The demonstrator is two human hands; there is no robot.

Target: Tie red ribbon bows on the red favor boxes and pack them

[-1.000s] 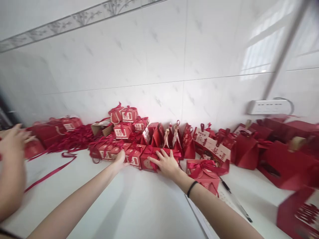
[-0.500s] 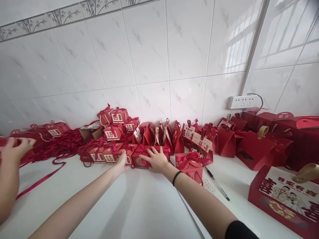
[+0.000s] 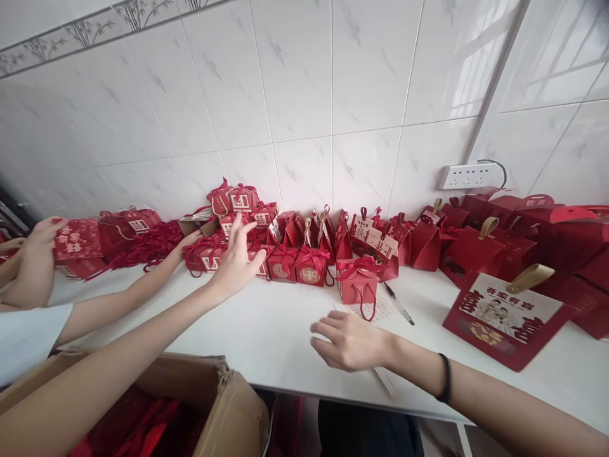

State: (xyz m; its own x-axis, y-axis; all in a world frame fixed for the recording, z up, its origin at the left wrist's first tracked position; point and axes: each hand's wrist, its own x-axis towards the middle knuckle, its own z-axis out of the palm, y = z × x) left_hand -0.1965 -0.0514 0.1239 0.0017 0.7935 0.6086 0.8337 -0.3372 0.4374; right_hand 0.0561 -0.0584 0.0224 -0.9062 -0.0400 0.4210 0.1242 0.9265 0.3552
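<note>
My left hand [image 3: 236,261] is raised with its fingers spread, in front of the stacked red gift boxes with ribbon bows; nothing is in it. Low over the white table, my right hand [image 3: 351,341], a black band on its wrist, is loosely bent with its fingers apart from any box. Nearest to it stands a red gift box with a bow and rope handle [image 3: 358,289]. Behind, two ribbon-tied boxes with gold emblems sit side by side, one of them a red gift box [image 3: 311,268]. A pen [image 3: 399,303] lies to the right.
At the left, a co-worker's hand [image 3: 45,235] rests on a floral red box [image 3: 78,240]. Another person's hand [image 3: 191,240] reaches the stack. A cardboard carton [image 3: 238,406] with red items stands at the table's front edge. Red bags [image 3: 509,317] stand right, below a power strip [image 3: 469,176].
Both my hands have come off the row of boxes; the right one moved toward me, the left one lifted. The view swung, bringing the carton and another person's arm into sight.
</note>
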